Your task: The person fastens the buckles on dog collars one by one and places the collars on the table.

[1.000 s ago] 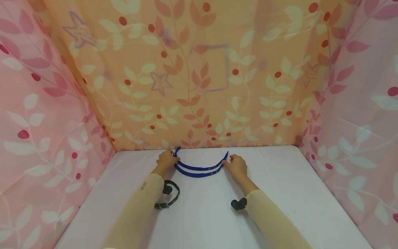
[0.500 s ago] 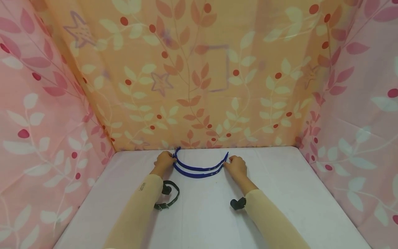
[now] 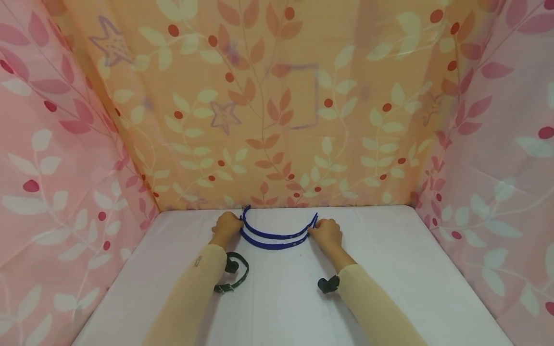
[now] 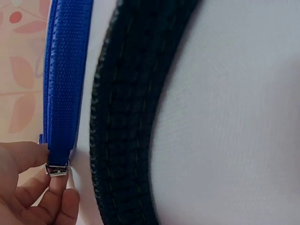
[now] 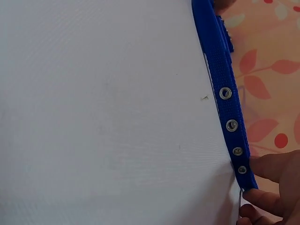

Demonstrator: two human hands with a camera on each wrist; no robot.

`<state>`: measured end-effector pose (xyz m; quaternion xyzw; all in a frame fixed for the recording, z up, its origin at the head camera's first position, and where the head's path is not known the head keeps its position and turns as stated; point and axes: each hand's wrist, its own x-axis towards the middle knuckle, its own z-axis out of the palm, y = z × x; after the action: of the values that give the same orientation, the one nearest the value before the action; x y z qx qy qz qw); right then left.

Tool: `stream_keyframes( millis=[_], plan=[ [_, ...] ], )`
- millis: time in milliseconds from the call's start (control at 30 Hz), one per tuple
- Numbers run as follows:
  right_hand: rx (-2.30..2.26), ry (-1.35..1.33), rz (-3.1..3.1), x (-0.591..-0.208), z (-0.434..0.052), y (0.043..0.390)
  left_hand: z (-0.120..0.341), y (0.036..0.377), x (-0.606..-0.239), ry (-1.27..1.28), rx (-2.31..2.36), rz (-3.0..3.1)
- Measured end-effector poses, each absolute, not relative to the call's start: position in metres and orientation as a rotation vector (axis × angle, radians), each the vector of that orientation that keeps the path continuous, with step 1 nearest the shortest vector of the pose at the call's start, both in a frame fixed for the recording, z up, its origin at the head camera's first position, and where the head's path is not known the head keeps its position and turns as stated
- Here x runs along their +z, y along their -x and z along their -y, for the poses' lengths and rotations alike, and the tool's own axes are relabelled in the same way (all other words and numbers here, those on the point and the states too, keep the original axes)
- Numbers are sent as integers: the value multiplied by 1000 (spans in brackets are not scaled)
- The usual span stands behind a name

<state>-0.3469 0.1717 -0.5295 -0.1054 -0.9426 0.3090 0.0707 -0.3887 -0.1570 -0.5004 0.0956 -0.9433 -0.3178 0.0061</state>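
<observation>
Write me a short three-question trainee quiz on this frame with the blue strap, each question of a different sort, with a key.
1. True or false: the left hand and the right hand each hold one end of the blue strap.
2. Multiple choice: the end pinched by the left hand in the left wrist view carries A) a metal buckle, B) a plastic clip, C) a knot.
3. Fill in: the end at the right hand shows a row of metal ____ in the right wrist view.

Key: 1 true. 2 A, the metal buckle sits between the fingers. 3 eyelets.
</observation>
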Motion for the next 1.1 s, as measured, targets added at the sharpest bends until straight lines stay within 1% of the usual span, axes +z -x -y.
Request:
stream_keyframes(
  millis=[333, 533, 700, 900, 1100],
  plan=[
    [1043, 420, 2827, -518, -171, 342, 153, 383, -499, -363, -1122, 2917],
    [1220, 415, 2697, -520, -172, 334, 147, 379, -502, -338, -1209, 2851],
    [1369, 397, 2540, -525, -174, 328, 149, 371, -500, -240, -1281, 2777],
    [1538, 285, 2431, -524, -182, 321, 160, 359, -492, -91, -1437, 2620],
    [1554, 123, 2372, -507, -189, 305, 164, 340, -476, 14, -1512, 2506]
  ],
)
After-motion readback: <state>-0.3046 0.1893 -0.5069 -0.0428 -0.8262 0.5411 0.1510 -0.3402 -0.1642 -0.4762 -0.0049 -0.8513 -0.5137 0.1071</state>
